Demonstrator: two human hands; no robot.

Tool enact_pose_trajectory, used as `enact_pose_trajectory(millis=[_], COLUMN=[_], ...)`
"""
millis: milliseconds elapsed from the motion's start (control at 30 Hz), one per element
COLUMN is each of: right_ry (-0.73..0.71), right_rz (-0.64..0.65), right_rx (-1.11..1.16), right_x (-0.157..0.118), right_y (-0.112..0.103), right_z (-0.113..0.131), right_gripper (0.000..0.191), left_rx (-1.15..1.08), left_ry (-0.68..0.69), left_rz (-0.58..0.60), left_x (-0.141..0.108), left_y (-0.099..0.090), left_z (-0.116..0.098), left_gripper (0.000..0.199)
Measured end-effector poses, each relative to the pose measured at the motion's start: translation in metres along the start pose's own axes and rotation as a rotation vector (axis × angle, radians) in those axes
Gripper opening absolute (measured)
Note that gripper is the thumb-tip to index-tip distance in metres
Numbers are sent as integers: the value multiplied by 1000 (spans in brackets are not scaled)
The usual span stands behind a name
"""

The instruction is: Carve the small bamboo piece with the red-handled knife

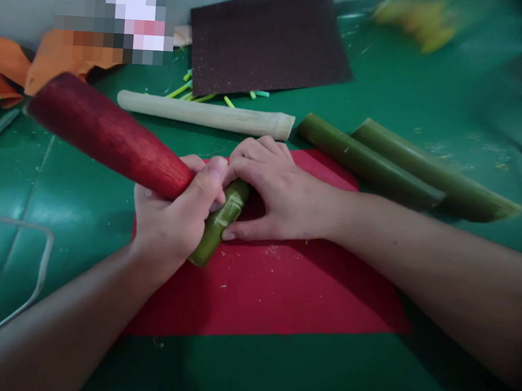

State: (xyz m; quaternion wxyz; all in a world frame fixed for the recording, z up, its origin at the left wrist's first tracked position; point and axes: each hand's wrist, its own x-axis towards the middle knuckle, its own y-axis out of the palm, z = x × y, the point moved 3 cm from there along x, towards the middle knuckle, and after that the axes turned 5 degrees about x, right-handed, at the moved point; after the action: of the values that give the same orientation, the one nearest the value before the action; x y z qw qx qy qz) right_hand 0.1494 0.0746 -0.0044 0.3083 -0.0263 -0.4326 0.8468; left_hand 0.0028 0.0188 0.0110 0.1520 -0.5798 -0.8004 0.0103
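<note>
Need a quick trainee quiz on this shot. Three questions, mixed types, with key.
1. Which hand grips the red handle?

2. True or false: the right hand touches the short green piece above the red sheet.

3. What lies just to the right of the pale stick?
A) Orange paper
B) Two green stalks
C) The red handle

Key:
1. The left hand
2. True
3. B
</note>
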Motion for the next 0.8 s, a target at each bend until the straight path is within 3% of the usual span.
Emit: enact_pose_trajectory(millis=[167,800], right_ry=[14,-5], right_rz=[0,4], right_rx=[-9,-25], right_x=[1,1], right_y=[0,1], right_z=[0,0], right_gripper=[62,64], left_rx=[-22,-59], left_ry=[-12,-53], left_rz=[-52,-14], left_x=[1,4], left_y=[1,3], left_z=[2,3], left_gripper=[40,33])
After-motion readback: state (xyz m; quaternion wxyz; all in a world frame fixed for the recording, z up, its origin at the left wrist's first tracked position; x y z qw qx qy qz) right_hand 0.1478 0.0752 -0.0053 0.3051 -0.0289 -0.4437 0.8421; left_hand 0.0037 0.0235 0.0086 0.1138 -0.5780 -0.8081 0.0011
